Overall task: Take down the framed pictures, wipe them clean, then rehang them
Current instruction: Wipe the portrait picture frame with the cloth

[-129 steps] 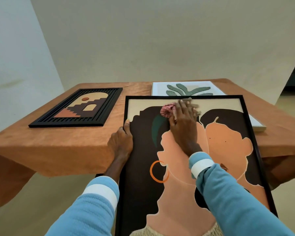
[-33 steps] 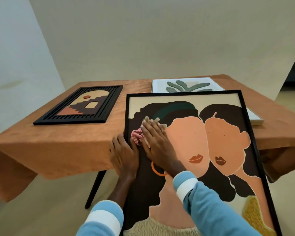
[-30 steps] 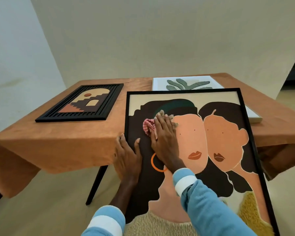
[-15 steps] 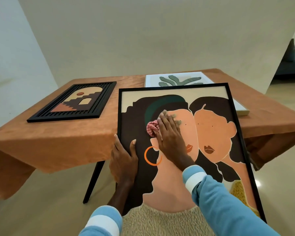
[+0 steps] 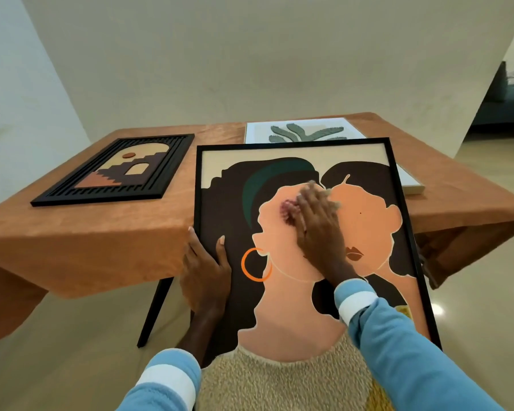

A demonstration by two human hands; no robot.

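The portrait (image 5: 365,223) is leaning against the counter (image 5: 101,232) edge, left hand (image 5: 205,271) clamping its side, right hand (image 5: 318,232) pressing a cloth (image 5: 288,212) with straight fingers. Pressing harder is likely risking it sliding off.

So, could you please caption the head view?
Right hand wipes the framed portrait with a cloth; left hand grips its edge.

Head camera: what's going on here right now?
A person is wiping the large portrait, which slants with its far end over the table and its near end toward them. The right hand presses a pink cloth flat on the picture's face, and the left hand grips its left edge. The black-framed arch picture and the plant print lie on the table.
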